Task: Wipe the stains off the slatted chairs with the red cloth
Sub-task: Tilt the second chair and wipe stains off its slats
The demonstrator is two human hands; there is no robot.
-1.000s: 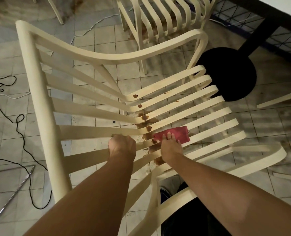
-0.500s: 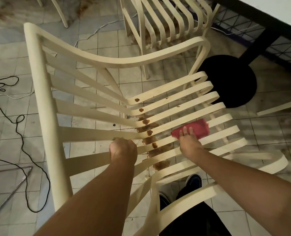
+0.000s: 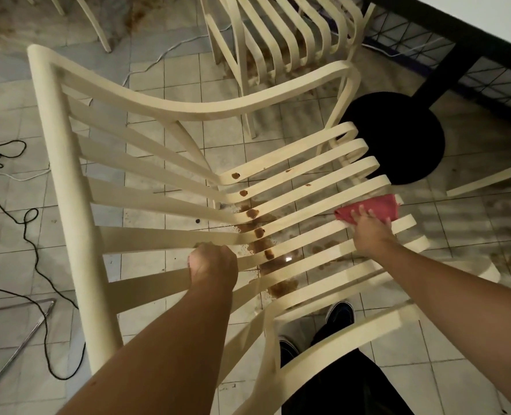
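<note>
The left arm reaches forward from the lower edge of the view, nearly straight, wrist level. The left hand point(image 3: 214, 265) is a fist with knuckles up. Its fingers are wrapped tight round one slat of the chair point(image 3: 65, 181), just left of the bend where back meets seat.

The right arm comes in from the lower right and stretches further out, over the seat. The right hand point(image 3: 369, 232) lies palm down with its fingers point(image 3: 361, 210) straight and slightly spread, not gripping. They press flat on the near edge of the cloth point(image 3: 374, 208).

The cloth is red and bunched. It sits on the seat slats near their curled front ends, well to the right of the left hand. Its far half shows beyond the fingertips.

Brown stains point(image 3: 252, 213) dot the slats along the bend, between the two hands, with a couple of small spots further along the upper slats. More brown marks the tiled floor point(image 3: 173, 70) under the seat.

A second chair point(image 3: 281, 31) stands behind, near a round black base point(image 3: 404, 145). Black cable point(image 3: 31, 217) loops over the floor at left. The toes of dark shoes point(image 3: 341, 313) show under the near armrest.
</note>
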